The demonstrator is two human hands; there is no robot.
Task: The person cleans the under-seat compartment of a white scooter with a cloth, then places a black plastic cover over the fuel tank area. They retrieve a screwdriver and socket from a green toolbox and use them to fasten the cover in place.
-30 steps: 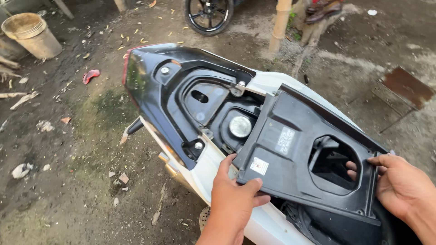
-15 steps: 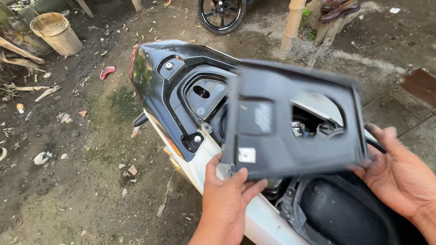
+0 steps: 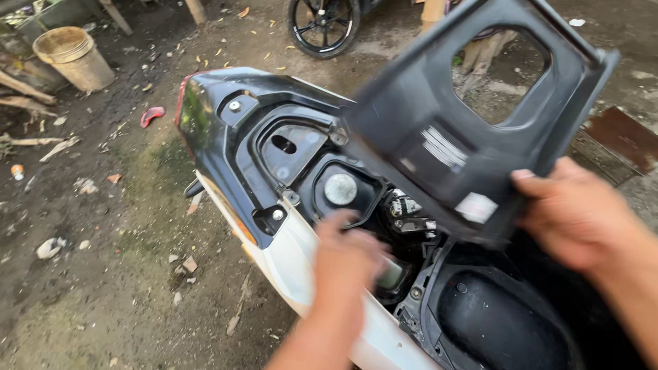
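Black plastic cover [image 3: 473, 137]: now lifted clear of the scooter [image 3: 274, 171], where a second ago it was lying on the frame. Your right hand [image 3: 579, 216] is gripping its near edge; your left hand [image 3: 346, 264], released, is hovering open over the exposed fuel cap [image 3: 340, 189]. Bucket [image 3: 72, 58] far left.

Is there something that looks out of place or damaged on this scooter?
Yes. The black plastic cover is off the scooter, tilted in the air in the right hand. The round fuel cap and wiring lie exposed. The left hand hovers over the opening. No clear damage shows.
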